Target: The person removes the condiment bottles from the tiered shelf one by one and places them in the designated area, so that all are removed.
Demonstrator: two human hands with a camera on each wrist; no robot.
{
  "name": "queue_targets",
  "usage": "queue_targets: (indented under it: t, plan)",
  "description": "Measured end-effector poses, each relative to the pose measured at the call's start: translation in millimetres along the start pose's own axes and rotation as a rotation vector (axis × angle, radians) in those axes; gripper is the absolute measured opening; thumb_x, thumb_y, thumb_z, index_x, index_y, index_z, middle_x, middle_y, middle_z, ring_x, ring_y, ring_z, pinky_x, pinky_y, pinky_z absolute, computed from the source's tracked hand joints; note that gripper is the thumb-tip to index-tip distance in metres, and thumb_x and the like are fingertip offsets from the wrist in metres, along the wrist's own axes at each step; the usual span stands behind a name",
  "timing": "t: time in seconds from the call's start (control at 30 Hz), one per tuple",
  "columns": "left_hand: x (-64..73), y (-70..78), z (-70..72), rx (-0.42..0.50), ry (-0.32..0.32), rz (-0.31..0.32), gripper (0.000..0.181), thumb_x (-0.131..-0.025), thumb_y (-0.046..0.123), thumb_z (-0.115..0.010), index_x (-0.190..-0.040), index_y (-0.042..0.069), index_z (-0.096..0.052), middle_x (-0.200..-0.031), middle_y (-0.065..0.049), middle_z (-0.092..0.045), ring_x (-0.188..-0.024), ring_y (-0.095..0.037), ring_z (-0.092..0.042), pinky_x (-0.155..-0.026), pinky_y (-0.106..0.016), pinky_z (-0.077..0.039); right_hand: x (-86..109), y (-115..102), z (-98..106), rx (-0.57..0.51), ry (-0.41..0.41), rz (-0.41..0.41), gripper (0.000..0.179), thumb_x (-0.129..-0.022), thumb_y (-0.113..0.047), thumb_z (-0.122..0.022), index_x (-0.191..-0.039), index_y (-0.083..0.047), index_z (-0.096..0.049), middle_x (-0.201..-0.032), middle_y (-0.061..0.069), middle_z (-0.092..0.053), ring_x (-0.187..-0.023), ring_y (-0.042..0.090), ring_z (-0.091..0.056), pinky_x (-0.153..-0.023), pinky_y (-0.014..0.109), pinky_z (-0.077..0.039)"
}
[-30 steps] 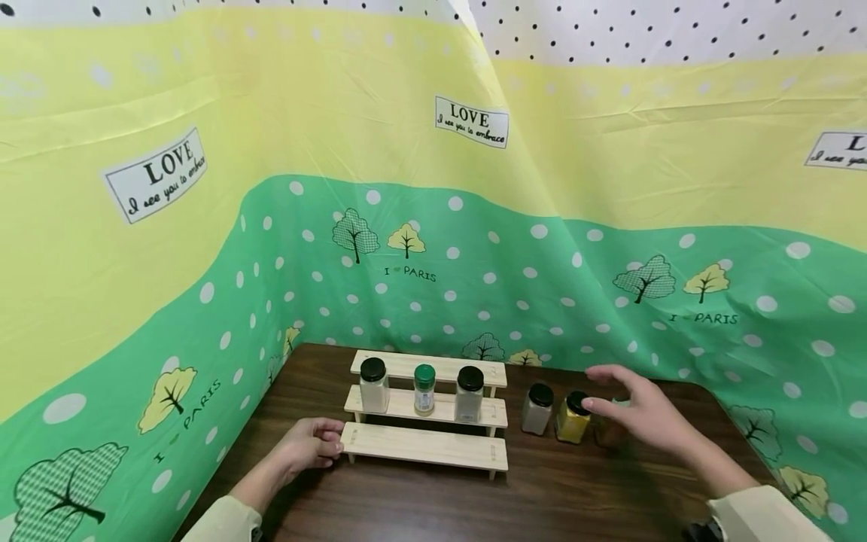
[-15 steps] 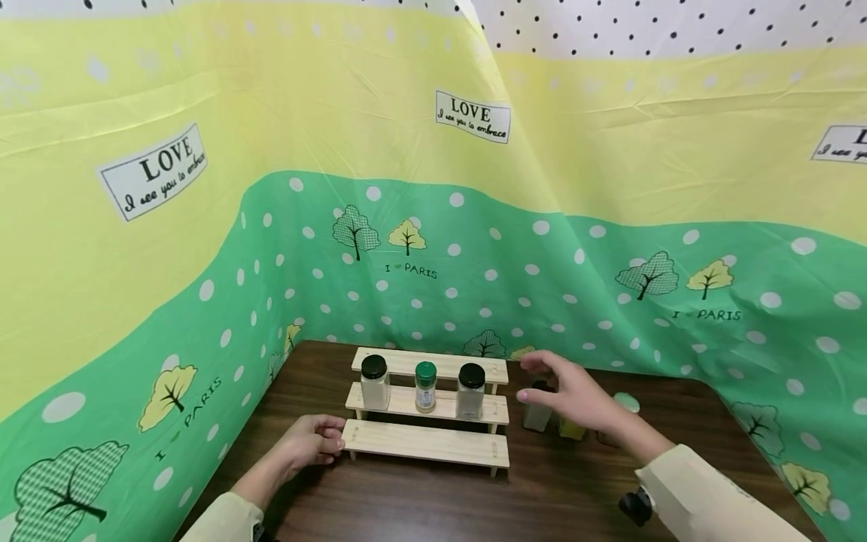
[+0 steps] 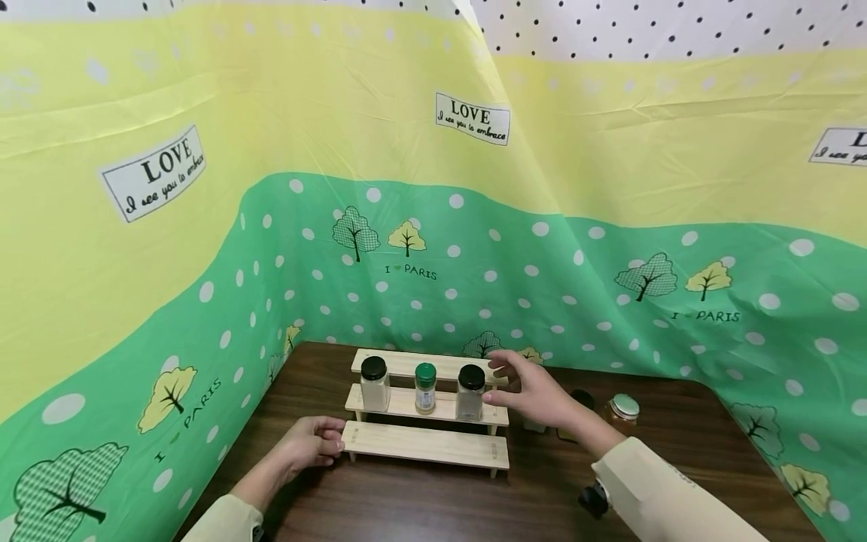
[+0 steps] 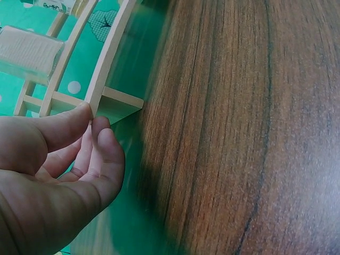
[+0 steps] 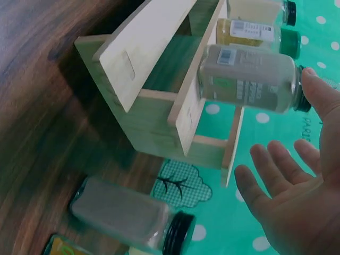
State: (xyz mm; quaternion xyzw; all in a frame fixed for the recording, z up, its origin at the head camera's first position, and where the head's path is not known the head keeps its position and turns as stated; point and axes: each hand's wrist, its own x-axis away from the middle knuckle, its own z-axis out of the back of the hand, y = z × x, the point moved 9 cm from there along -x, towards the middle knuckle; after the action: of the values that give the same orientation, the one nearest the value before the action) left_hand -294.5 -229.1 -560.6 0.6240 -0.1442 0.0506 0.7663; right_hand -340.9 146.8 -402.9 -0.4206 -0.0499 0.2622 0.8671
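A three-tier wooden rack point(image 3: 427, 444) stands on the table. My left hand point(image 3: 305, 446) pinches the left end of its lowest shelf point(image 4: 109, 58) between thumb and fingers. On the middle tier stand a pale black-lidded spice jar point(image 3: 375, 393), a small green-capped spice bottle point(image 3: 425, 397) and, at the right, a greyish black-lidded spice jar point(image 5: 244, 77). Beside that last jar is my right hand point(image 3: 535, 391), fingers spread and holding nothing. Its thumb is at the black lid in the right wrist view; whether it touches I cannot tell.
Right of the rack, another black-lidded jar point(image 5: 122, 212) stands mostly behind my right hand in the head view. Near it are a partly hidden yellow jar point(image 3: 566, 435) and a pale-green-lidded jar point(image 3: 623, 409). A patterned cloth point(image 3: 420, 301) hangs behind the dark wooden table point(image 3: 400, 504).
My right hand has moved left, from above the loose jars to the rack's right-hand jar. The pale-green-lidded jar has come into view behind it. The left hand stays on the rack.
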Motion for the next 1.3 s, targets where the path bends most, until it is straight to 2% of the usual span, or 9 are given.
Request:
queue_targets:
  t: [0.2,0.33,0.6,0.8,1.03,1.3]
  plan:
    - [1.2,0.4,0.5,0.005,-0.006,0.004,0.049,-0.089,-0.006,-0.072,-0.134,-0.014,-0.054,-0.1,-0.012,-0.062,-0.079,-0.02,-0.065,-0.069,-0.035,-0.058,-2.9,1,-11,-0.024,-0.004,-0.01,0.063,-0.092,-0.033,-0.079,-0.144,-0.01,-0.051,-0.138,0.012,-0.058,-0.126,0.038,-0.059,-0.102,0.056,-0.051]
    - [1.4,0.5,0.2,0.01,-0.016,0.001,0.05,-0.089,-0.006,-0.073,-0.134,-0.014,-0.054,-0.1,-0.011,-0.062,-0.079,-0.019,-0.065,-0.069,-0.034,-0.058,-4.7,2,-15,-0.021,0.002,-0.024,0.057,-0.092,-0.033,-0.079,-0.14,-0.015,-0.054,-0.135,0.007,-0.06,-0.123,0.033,-0.061,-0.102,0.054,-0.051]
    - [1.7,0.2,0.5,0.014,-0.021,-0.004,0.049,-0.089,-0.005,-0.073,-0.134,-0.014,-0.054,-0.1,-0.011,-0.062,-0.079,-0.019,-0.066,-0.069,-0.034,-0.058,-5.3,0,-20,0.018,0.015,0.013,0.053,-0.091,-0.034,-0.08,-0.136,-0.016,-0.058,-0.128,0.004,-0.065,-0.12,0.033,-0.063,-0.1,0.058,-0.049]
    - [1.0,-0.2,0.7,0.012,-0.019,-0.012,0.05,-0.089,-0.005,-0.073,-0.134,-0.015,-0.053,-0.099,-0.011,-0.062,-0.079,-0.019,-0.065,-0.069,-0.035,-0.058,-7.1,1,-22,0.024,0.033,0.013,0.05,-0.09,-0.033,-0.081,-0.132,-0.017,-0.061,-0.122,-0.001,-0.067,-0.116,0.029,-0.064,-0.098,0.057,-0.05]
    - [-0.8,1.9,0.8,0.014,-0.012,-0.009,0.049,-0.089,-0.006,-0.073,-0.134,-0.015,-0.054,-0.099,-0.011,-0.061,-0.078,-0.019,-0.065,-0.069,-0.035,-0.058,-7.7,5,-21,0.006,0.046,-0.02,0.058,-0.089,-0.026,-0.082,-0.139,-0.011,-0.056,-0.126,0.005,-0.065,-0.119,0.036,-0.063,-0.1,0.058,-0.05]
    - [1.5,0.1,0.1,0.033,-0.032,0.0,0.05,-0.089,-0.006,-0.073,-0.134,-0.015,-0.053,-0.099,-0.01,-0.062,-0.078,-0.019,-0.066,-0.069,-0.034,-0.058,-5.6,9,-26,-0.015,0.054,-0.013,0.057,-0.091,-0.025,-0.081,-0.14,-0.011,-0.055,-0.123,0.006,-0.064,-0.118,0.035,-0.065,-0.099,0.055,-0.053]
